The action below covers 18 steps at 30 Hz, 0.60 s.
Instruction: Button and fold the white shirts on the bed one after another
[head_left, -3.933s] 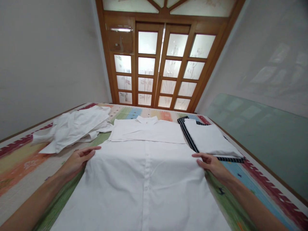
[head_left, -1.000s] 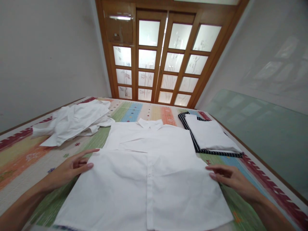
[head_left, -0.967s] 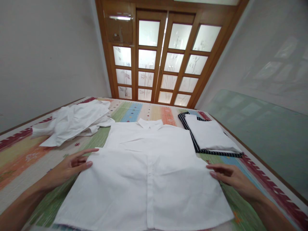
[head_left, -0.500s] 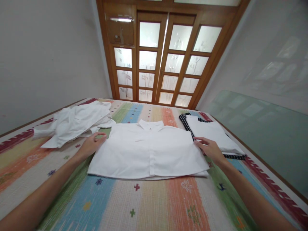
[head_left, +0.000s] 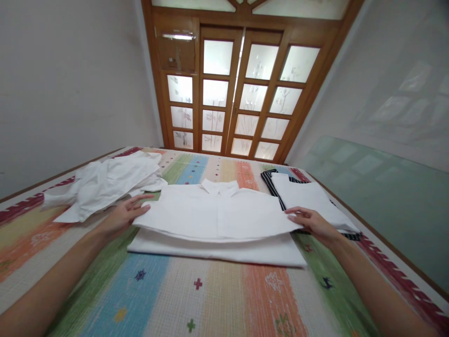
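Note:
A white collared shirt (head_left: pixel 218 210) lies folded in front of me, its collar pointing away. The upper layer's near edge is lifted and bows in the middle, above a lower white layer (head_left: pixel 217 248) that rests flat. My left hand (head_left: pixel 122 216) grips the lifted layer at its left side, index finger stretched along the fabric. At the opposite side, my right hand (head_left: pixel 314 223) pinches the layer near its right corner. Parts of the fingers are hidden at the cloth.
Loose white garments (head_left: pixel 112 180) lie crumpled at the left. On the right sits a stack of folded clothes (head_left: pixel 308 196), white over black with white stripes. A multicoloured striped bedspread (head_left: pixel 182 295) lies beneath everything. A pale green headboard-like panel (head_left: pixel 379 192) borders the right; wooden glazed doors (head_left: pixel 242 93) stand beyond.
The shirt's upper layer has risen at its near edge, uncovering the lower layer. Both hands have shifted slightly toward me, and the view has tilted up a little.

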Tool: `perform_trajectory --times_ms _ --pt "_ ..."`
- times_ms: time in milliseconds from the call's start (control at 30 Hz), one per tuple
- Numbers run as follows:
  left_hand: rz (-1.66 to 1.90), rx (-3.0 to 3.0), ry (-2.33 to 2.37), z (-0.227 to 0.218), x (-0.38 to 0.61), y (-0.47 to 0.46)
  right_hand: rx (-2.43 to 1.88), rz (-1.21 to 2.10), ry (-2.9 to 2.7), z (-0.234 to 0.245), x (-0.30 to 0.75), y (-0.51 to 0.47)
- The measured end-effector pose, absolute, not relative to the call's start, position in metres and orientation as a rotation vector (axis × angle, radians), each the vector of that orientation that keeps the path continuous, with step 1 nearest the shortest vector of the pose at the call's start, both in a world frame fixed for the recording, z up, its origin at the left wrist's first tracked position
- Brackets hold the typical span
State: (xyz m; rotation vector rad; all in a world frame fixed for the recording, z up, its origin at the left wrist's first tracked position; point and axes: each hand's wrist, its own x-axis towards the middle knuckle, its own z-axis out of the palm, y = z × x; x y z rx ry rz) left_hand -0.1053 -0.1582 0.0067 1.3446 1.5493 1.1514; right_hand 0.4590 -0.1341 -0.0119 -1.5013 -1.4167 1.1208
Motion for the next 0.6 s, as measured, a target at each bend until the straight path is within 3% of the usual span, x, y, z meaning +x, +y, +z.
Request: perform_trajectory --times_ms 233,400,600 --pt "1.516 0.795 1.296 0.0 -0.08 -0.11 -1.273 1.216 -0.936 -0.007 0.428 -0.093" --pt "1.398 0.796 1.228 -0.005 -0.08 -0.106 -1.279 1.245 -0.888 -0.013 0.421 -0.087" --pt "1.176 1.316 1.656 -0.019 -0.086 -0.107 -1.569 0.884 -1.337 -0.036 0.422 -0.09"
